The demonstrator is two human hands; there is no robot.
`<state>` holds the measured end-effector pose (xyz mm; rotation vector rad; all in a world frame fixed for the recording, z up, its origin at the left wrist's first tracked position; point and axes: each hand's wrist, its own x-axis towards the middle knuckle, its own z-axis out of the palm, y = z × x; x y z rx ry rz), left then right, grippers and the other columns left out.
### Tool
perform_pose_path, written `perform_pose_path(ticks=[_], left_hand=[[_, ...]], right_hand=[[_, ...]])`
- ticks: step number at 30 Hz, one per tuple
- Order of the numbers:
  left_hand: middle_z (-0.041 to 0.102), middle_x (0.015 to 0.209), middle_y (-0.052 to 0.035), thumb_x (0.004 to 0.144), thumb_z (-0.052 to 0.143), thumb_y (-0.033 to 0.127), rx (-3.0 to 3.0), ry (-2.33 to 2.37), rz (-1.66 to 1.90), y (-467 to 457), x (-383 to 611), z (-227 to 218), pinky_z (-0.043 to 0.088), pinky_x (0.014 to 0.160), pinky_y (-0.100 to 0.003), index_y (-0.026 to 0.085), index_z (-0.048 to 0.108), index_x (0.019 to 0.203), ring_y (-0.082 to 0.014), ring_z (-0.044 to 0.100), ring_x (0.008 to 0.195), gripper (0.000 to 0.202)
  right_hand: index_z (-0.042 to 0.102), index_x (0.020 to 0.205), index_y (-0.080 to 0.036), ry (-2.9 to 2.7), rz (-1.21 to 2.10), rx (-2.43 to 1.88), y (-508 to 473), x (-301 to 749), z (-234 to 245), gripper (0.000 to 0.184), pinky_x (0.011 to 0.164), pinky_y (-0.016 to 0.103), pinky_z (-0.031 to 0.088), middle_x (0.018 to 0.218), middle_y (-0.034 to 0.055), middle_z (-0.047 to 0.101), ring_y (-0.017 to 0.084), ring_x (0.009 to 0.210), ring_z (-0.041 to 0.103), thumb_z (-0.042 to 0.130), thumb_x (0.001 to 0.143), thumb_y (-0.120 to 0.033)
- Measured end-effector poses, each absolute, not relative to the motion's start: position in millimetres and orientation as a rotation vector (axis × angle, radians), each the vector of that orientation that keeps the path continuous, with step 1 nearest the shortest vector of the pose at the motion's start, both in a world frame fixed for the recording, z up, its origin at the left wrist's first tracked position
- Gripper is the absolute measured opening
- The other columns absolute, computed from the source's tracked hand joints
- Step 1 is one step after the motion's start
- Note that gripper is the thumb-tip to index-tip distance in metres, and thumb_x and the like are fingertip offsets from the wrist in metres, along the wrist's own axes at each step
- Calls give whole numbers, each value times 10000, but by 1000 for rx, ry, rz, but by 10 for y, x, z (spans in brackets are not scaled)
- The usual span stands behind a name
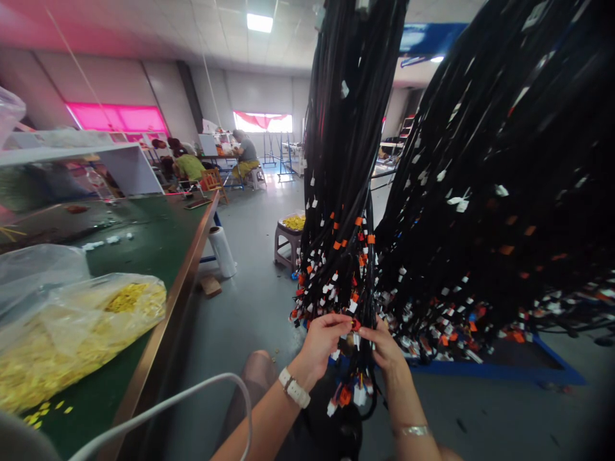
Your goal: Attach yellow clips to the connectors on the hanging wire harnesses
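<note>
Red connector (356, 324) on the hanging black wire harnesses (353, 128), at five o'clock from the view's centre, is pinched between the left hand's (321, 346) thumb and fingertips, that forearm angled towards one o'clock. The right hand (388, 351) points towards eleven, thumb at the connector; its grip's closure I cannot tell.
</note>
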<state>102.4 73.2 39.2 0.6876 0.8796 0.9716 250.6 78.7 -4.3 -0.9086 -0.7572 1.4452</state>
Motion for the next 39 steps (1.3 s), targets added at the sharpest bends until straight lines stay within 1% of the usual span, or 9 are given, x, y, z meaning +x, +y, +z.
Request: perform_pose_path(ticks=[4,7,13,21,23,26,32,35,39], left_hand=[[576,584,4,541,797,301,745,886,961,759,1018,343,107,408,-208,113,692,769,-9,270,399,314],[570,572,3,535,796,307,790,909,946,782,1007,375,134,404,-205,102,694,755,-17,300,401,318],[571,551,2,525,780,244,812,920,909,823,984,458,144,391,-208,95,690,709,-22,330,385,254],[554,556,28,516,777,249,743,878,866,836,975,467,63,387,-219,123,628,715,4,236,356,278],[523,537,51,496,791,254,714,859,833,846,967,469,49,389,-219,142,597,731,5,220,353,324],[427,474,90,498,800,273,698,855,779,851,953,463,39,389,-219,162,570,762,2,198,347,367],[296,410,109,610,758,361,819,936,738,827,924,486,33,383,-226,153,623,852,-11,166,339,346],[286,406,109,627,751,366,840,945,728,829,918,505,36,379,-226,157,610,813,-15,166,335,314],[253,405,117,636,728,449,867,959,701,826,915,502,44,375,-225,159,555,706,-17,150,337,345]], right_hand=[[650,841,-239,-758,1461,-911,778,2504,-34,412,658,334,485,746,-18,708,185,617,628,788,462,-151],[652,837,-236,-767,1443,-920,779,2505,-34,410,667,330,484,746,-19,708,184,626,631,785,461,-143],[651,841,-231,-799,1448,-925,793,2510,-48,407,658,343,491,767,0,713,202,638,637,787,465,-156],[645,819,-231,-804,1435,-946,810,2513,-65,405,636,338,486,726,-9,705,197,616,625,796,450,-160],[647,829,-229,-805,1419,-955,814,2517,-78,419,636,336,485,737,-5,706,197,622,624,802,445,-164],[648,859,-228,-806,1399,-960,826,2527,-109,453,649,333,483,757,-6,708,193,632,622,809,442,-158],[654,867,-231,-813,1449,-919,841,2539,-148,431,657,333,473,762,-10,706,177,615,611,805,473,-144],[657,855,-231,-820,1451,-919,836,2532,-146,421,645,333,471,754,-8,706,180,610,610,804,468,-152],[659,825,-230,-846,1437,-920,828,2520,-129,379,665,339,476,756,-4,705,197,645,625,796,477,-169]])
